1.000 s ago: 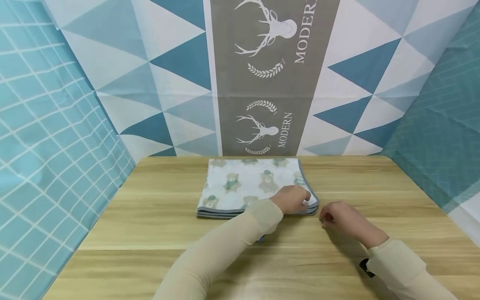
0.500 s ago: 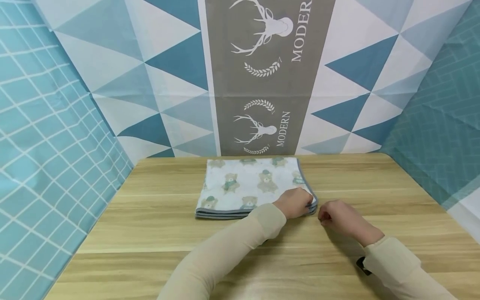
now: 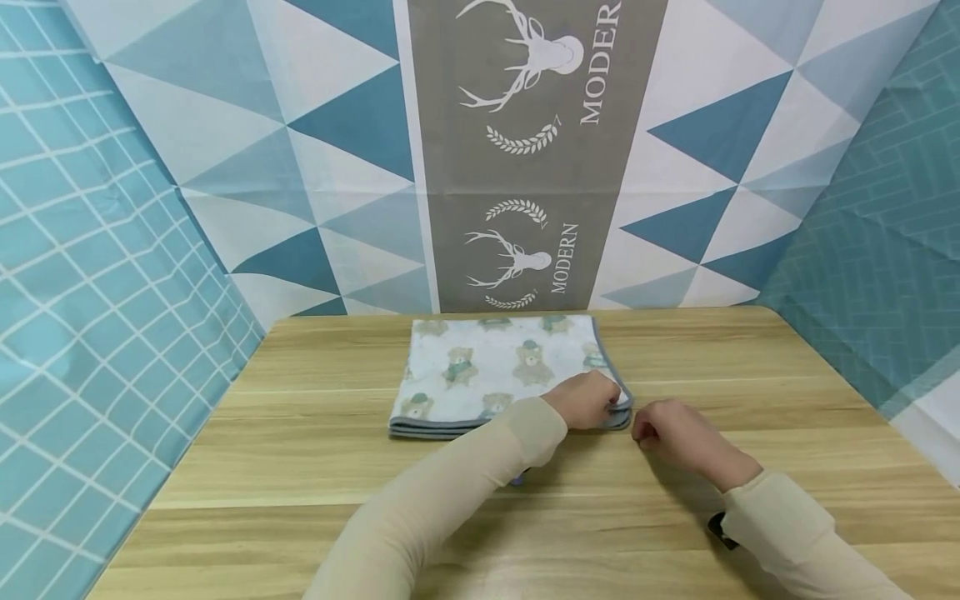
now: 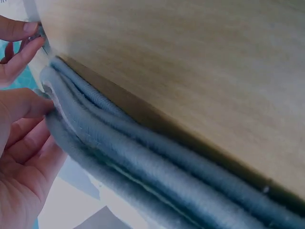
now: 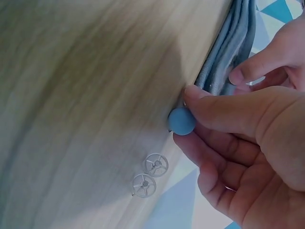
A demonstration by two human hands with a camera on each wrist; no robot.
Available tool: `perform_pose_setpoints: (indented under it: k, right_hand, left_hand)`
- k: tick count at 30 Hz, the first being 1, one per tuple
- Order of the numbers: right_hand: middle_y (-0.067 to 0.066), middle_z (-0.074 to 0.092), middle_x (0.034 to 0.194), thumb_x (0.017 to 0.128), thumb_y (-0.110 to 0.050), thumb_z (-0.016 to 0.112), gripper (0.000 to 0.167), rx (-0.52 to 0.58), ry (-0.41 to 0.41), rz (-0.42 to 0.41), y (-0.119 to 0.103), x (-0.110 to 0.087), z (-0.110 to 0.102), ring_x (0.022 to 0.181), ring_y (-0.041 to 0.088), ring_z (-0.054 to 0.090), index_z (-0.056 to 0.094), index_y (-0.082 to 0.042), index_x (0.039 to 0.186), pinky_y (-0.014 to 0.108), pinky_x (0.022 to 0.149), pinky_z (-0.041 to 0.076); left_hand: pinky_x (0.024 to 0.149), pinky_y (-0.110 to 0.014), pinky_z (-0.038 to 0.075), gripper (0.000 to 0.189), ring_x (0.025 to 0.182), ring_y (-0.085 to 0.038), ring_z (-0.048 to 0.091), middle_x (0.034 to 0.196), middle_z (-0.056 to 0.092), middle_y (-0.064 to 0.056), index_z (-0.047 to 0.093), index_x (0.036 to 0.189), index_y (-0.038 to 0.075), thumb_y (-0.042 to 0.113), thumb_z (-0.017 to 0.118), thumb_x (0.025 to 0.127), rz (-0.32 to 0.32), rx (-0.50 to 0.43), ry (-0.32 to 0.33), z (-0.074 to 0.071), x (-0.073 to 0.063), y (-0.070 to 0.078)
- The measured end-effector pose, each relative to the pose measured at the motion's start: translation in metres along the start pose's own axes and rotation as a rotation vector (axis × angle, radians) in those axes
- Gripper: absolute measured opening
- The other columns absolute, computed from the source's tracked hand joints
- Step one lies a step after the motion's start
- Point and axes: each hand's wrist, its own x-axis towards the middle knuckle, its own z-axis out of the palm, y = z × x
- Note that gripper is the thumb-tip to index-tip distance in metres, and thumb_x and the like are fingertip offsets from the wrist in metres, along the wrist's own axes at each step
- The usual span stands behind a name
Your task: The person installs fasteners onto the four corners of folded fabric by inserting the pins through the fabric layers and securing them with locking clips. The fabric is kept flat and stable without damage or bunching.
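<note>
A folded white blanket point(image 3: 487, 367) with a bear print and grey-blue bound edges lies toward the back of the table. At its near right corner, my left hand point(image 3: 587, 400) pinches the bound edge between thumb and fingers. Several stacked edge layers point(image 4: 138, 148) show in the left wrist view, with the thumb pressed on the top ones. Just right of that corner, my right hand point(image 3: 686, 437) is low over the wood. In the right wrist view, its thumb and index finger pinch a small blue round button-like piece point(image 5: 181, 121); its underside is hidden.
Two small clear spoked discs point(image 5: 156, 164) lie side by side on the wooden table point(image 3: 300, 475), close to the right hand. A patterned cloth backdrop point(image 3: 525, 167) rises behind the table, with tiled-pattern cloth point(image 3: 97, 275) along the left side.
The head view has shifted slightly, so the scene sits a little further left. My left hand's fingers have moved slightly at the blanket corner. The right hand keeps nearly the same place.
</note>
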Motion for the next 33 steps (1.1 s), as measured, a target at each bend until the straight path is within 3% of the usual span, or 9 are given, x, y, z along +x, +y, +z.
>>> perform_pose_setpoints:
  k: [3,8,11,15,18,25,30,33]
  right_hand:
    - [-0.009,0.061,0.066,0.067,0.011,0.067,0.027,0.008,-0.003,0.0,0.0,0.001,-0.001,0.062,-0.001,0.052,0.064,-0.016,0.067,0.018,0.054,0.044]
    - [-0.009,0.063,0.068,0.07,0.011,0.067,0.027,0.003,-0.006,0.005,-0.001,0.002,-0.003,0.063,0.001,0.056,0.066,-0.016,0.068,0.02,0.055,0.046]
    - [-0.01,0.061,0.067,0.07,0.013,0.064,0.03,0.014,-0.01,0.012,-0.002,0.003,-0.004,0.063,0.0,0.053,0.064,-0.017,0.066,0.019,0.055,0.045]
    - [-0.009,0.062,0.068,0.071,0.013,0.064,0.028,0.025,-0.008,0.016,-0.002,0.006,-0.006,0.064,0.0,0.053,0.065,-0.016,0.067,0.019,0.056,0.045]
    - [-0.008,0.064,0.069,0.072,0.008,0.069,0.023,0.041,-0.007,0.039,-0.003,0.007,-0.007,0.065,0.001,0.055,0.067,-0.015,0.069,0.019,0.057,0.047]
    - [-0.008,0.058,0.066,0.074,0.012,0.063,0.027,0.065,-0.017,0.07,-0.006,0.014,-0.009,0.061,0.001,0.047,0.062,-0.015,0.067,0.018,0.054,0.041]
    - [-0.005,0.062,0.071,0.076,0.009,0.067,0.02,0.051,0.01,0.06,-0.011,0.02,-0.01,0.065,0.003,0.054,0.067,-0.011,0.074,0.02,0.057,0.046]
    - [-0.003,0.065,0.075,0.076,0.006,0.07,0.017,0.048,0.026,0.057,-0.013,0.022,-0.01,0.068,0.005,0.057,0.068,-0.01,0.077,0.021,0.059,0.048]
  left_hand:
    - [0.072,-0.013,0.047,0.015,0.082,-0.004,0.062,0.098,0.07,0.005,0.069,0.1,0.013,0.011,0.063,0.087,-0.016,0.01,0.001,0.0,0.002,0.001]
    - [0.055,-0.017,0.037,0.014,0.061,-0.007,0.046,0.071,0.059,0.006,0.062,0.076,0.013,0.006,0.058,0.087,-0.04,0.03,0.058,0.001,0.005,0.001]
    - [0.052,-0.018,0.034,0.018,0.056,-0.007,0.041,0.063,0.053,0.006,0.059,0.07,0.014,0.009,0.059,0.088,-0.077,-0.015,0.073,0.0,0.007,-0.001]
    - [0.054,-0.016,0.039,0.012,0.06,-0.005,0.05,0.071,0.063,0.006,0.069,0.08,0.013,0.011,0.06,0.088,-0.098,-0.112,0.079,-0.001,0.009,-0.007]
    - [0.062,-0.015,0.043,0.014,0.074,-0.005,0.059,0.087,0.07,0.004,0.072,0.093,0.012,0.01,0.059,0.088,-0.1,-0.174,0.08,-0.002,0.009,-0.011]
    - [0.061,-0.018,0.036,0.014,0.064,-0.008,0.046,0.078,0.061,0.0,0.068,0.094,0.009,0.006,0.055,0.09,-0.109,-0.322,0.07,-0.003,0.007,-0.021]
    - [0.066,-0.016,0.045,0.019,0.073,-0.006,0.058,0.092,0.068,-0.001,0.069,0.103,0.01,0.006,0.056,0.09,-0.141,-0.417,0.095,-0.002,0.006,-0.028]
    - [0.071,-0.017,0.047,0.02,0.081,-0.01,0.061,0.097,0.069,-0.004,0.068,0.105,0.009,0.005,0.057,0.089,-0.139,-0.424,0.114,-0.003,0.004,-0.031]
